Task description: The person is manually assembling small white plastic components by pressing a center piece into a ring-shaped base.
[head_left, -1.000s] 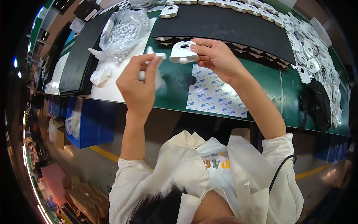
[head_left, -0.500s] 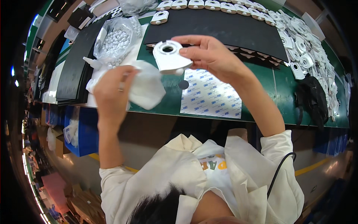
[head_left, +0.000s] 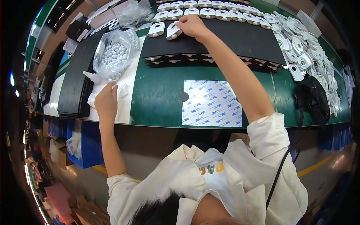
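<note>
At the far side, my right hand point(head_left: 193, 26) pinches the edge of a white plastic housing point(head_left: 173, 33) with a round hole. That housing is at the top of a black board point(head_left: 225, 39), beside another white housing point(head_left: 156, 29) to its left. My left hand point(head_left: 106, 103) is closed, fingertips pressed together near loose white balls point(head_left: 116, 75) at the mouth of a clear plastic bag point(head_left: 98, 62). What the left fingers hold, if anything, is hidden. A crumpled white cloth point(head_left: 122, 92) lies beside that hand, and a small white nozzle bottle point(head_left: 92, 77) sits just beyond it.
A printed sheet point(head_left: 212, 107) with a dark round disc point(head_left: 183, 97) lies on the green table point(head_left: 157, 101). More white housings point(head_left: 208, 13) stand in rows at the back, and a heap of white parts point(head_left: 315, 56) covers the right side. Black boards point(head_left: 77, 71) are stacked at left.
My right hand has carried the housing forward and left to the board. The white cloth hanging by my left hand now lies on the table, and that hand has shifted slightly down.
</note>
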The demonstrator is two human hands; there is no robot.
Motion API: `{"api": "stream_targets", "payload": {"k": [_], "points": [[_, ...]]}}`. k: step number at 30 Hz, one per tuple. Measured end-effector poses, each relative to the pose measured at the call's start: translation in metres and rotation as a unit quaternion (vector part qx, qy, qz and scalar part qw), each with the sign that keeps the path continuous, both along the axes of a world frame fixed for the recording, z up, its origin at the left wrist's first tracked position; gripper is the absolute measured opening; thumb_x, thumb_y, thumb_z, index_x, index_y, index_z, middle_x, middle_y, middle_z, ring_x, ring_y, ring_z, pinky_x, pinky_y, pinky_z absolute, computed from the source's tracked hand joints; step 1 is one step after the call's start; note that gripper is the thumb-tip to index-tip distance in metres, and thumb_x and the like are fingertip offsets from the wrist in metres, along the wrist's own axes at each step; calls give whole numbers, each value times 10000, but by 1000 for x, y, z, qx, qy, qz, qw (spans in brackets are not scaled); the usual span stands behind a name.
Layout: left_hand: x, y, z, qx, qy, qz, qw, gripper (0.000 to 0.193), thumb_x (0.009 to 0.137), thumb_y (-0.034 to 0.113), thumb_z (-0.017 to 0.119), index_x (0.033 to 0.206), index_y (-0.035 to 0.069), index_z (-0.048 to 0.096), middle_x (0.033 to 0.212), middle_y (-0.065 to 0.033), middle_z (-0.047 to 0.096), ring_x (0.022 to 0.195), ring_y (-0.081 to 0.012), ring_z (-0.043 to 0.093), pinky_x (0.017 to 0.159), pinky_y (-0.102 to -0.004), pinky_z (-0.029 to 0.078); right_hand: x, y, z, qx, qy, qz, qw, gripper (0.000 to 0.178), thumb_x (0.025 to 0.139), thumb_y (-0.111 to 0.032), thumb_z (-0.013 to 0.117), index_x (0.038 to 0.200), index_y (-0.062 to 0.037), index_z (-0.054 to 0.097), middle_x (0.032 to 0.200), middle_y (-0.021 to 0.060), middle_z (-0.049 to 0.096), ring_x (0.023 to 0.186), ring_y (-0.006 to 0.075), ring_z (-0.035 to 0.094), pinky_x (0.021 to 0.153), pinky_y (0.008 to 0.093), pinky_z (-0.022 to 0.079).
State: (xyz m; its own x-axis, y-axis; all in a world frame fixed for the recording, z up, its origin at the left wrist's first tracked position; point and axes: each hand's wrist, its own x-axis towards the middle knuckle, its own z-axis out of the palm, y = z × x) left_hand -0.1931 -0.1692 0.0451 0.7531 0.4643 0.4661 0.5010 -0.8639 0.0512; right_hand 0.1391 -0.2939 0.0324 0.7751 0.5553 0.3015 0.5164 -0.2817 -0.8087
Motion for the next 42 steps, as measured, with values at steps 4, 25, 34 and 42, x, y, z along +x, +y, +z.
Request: {"api": "stream_targets", "payload": {"k": [4, 25, 34, 42], "points": [[27, -10, -2, -111, -60, -44, 991, 218, 836, 192, 575, 1006, 58, 601, 663, -128, 575, 599, -263, 549, 576, -343, 406, 10, 6, 5, -62, -39, -49, 996, 371, 741, -289, 663, 996, -21, 642, 952, 161, 643, 878, 272, 618, 802, 351, 466], [191, 51, -19, -265, -96, -77, 956, 385, 842, 333, 517, 1003, 4, 636, 899, -192, 645, 860, -301, 621, 754, -354, 455, 18, -263, 9, -5, -278, -163, 947, 255, 846, -182, 558, 1081, -99, 612, 1023, 82, 621, 893, 195, 577, 782, 280, 438], [195, 48, -8, -302, -26, -51, 952, 351, 841, 309, 541, 900, -21, 644, 680, -125, 626, 628, -217, 580, 618, -339, 427, 111, -385, -32, -270, -284, -425, 816, 441, 772, -318, 617, 1063, 11, 582, 1036, 230, 591, 976, 361, 553, 874, 411, 405], [165, -24, 11, -779, -223, -153, 565, 277, 855, 306, 561, 891, 31, 556, 585, 21, 393, 455, -84, 364, 336, -179, 229, 85, -364, -20, -338, -214, -377, 835, 385, 726, -348, 645, 1057, -152, 620, 970, 132, 627, 974, 311, 546, 797, 409, 446]]}}
